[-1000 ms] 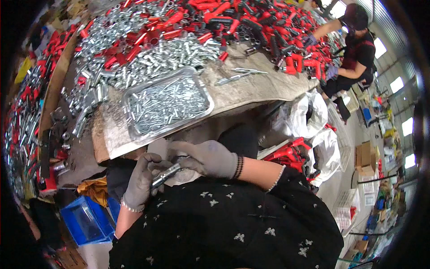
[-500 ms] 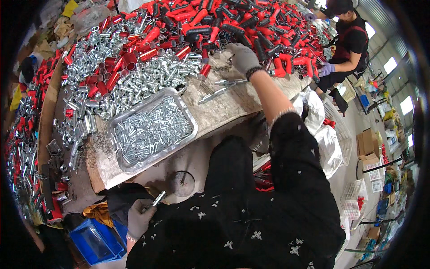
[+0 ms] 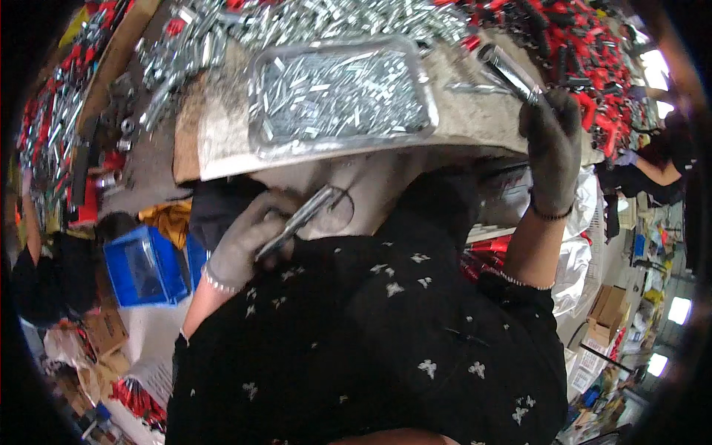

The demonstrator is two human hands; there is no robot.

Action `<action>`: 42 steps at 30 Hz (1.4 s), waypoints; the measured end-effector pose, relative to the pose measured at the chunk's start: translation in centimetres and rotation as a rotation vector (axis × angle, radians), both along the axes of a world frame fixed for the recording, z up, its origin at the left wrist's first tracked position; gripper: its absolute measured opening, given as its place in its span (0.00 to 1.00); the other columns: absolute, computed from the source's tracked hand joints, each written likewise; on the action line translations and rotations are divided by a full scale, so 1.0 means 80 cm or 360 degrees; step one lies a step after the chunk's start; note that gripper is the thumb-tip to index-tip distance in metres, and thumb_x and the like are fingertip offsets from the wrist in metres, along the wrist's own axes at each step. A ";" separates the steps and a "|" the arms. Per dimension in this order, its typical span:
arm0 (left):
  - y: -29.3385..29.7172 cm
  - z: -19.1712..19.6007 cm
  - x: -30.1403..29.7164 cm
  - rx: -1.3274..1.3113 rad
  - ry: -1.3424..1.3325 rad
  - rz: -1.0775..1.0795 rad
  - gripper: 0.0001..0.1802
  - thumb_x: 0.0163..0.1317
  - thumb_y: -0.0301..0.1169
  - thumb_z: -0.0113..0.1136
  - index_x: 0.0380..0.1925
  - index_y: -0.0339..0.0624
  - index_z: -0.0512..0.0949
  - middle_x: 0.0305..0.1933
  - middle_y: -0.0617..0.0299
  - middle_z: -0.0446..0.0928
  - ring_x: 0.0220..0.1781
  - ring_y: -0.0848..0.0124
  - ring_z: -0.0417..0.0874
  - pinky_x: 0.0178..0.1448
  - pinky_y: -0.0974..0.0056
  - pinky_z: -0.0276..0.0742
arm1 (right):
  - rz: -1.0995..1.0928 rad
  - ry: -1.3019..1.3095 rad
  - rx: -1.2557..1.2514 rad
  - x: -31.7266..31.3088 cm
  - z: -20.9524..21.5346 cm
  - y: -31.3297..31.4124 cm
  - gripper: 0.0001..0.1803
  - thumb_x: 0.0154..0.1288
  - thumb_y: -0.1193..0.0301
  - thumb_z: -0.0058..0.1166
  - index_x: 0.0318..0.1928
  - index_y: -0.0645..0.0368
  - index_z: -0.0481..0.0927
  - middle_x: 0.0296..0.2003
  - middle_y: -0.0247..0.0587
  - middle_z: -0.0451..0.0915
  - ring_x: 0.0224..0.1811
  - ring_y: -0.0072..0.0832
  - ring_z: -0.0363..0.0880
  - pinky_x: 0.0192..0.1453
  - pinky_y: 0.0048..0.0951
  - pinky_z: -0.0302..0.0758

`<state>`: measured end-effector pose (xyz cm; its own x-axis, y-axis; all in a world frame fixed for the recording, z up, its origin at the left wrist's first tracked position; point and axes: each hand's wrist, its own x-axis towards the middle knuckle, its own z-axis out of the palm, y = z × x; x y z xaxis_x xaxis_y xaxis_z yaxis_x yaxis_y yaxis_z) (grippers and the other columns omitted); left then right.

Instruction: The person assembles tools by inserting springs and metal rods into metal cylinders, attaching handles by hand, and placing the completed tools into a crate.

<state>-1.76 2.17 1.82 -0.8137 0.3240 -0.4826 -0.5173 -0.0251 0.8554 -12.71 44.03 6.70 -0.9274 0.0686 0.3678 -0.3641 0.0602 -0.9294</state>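
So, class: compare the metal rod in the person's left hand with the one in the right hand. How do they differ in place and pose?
The left hand holds its metal rod low, below the table edge, near the lap. The right hand holds its metal tube raised at the table's edge, beside the tray. The left rod slants up to the right; the right one slants up to the left. Both are silvery, held in grey gloves.
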 end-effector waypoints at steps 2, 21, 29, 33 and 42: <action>0.003 -0.010 -0.006 0.0102 -0.0070 0.0004 0.18 0.63 0.40 0.55 0.49 0.40 0.73 0.27 0.61 0.75 0.20 0.79 0.71 0.24 0.74 0.62 | 0.0193 -0.0484 -0.0124 0.059 -0.008 -0.056 0.12 0.69 0.72 0.52 0.49 0.63 0.77 0.41 0.42 0.82 0.39 0.24 0.80 0.43 0.24 0.77; -0.007 -0.038 0.006 -0.0371 0.0823 -0.0345 0.15 0.52 0.27 0.69 0.39 0.38 0.77 0.42 0.60 0.77 0.45 0.73 0.77 0.53 0.66 0.73 | 0.0774 -0.0910 0.0281 0.093 -0.075 -0.148 0.12 0.68 0.71 0.55 0.47 0.64 0.81 0.42 0.38 0.80 0.47 0.24 0.78 0.53 0.28 0.75; 0.002 -0.016 0.016 -0.0553 0.0890 -0.0339 0.23 0.53 0.37 0.74 0.44 0.37 0.77 0.41 0.55 0.81 0.43 0.67 0.82 0.49 0.61 0.77 | 0.0986 -0.0714 0.0265 0.114 -0.082 -0.164 0.14 0.70 0.66 0.54 0.49 0.63 0.79 0.46 0.45 0.81 0.51 0.33 0.79 0.58 0.32 0.74; 0.011 -0.043 0.010 -0.0659 0.1154 -0.0216 0.16 0.66 0.33 0.60 0.48 0.35 0.75 0.34 0.55 0.79 0.32 0.68 0.80 0.43 0.64 0.77 | 0.0929 -0.0547 0.0443 0.126 -0.087 -0.169 0.16 0.70 0.64 0.54 0.48 0.64 0.80 0.46 0.48 0.81 0.50 0.33 0.80 0.56 0.33 0.75; 0.049 -0.026 0.001 -0.0770 0.1264 -0.0243 0.24 0.73 0.46 0.53 0.50 0.31 0.74 0.45 0.50 0.80 0.47 0.63 0.80 0.53 0.61 0.75 | 0.0799 -0.0538 0.0175 0.132 -0.101 -0.176 0.14 0.73 0.63 0.54 0.46 0.62 0.75 0.29 0.36 0.79 0.25 0.19 0.77 0.30 0.25 0.74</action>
<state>-1.71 6.10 -0.25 -0.9276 0.3637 0.0851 0.2533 0.4450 0.8589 -2.15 29.98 -1.35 -0.9032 -0.4284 0.0276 -0.0588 0.0598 -0.9965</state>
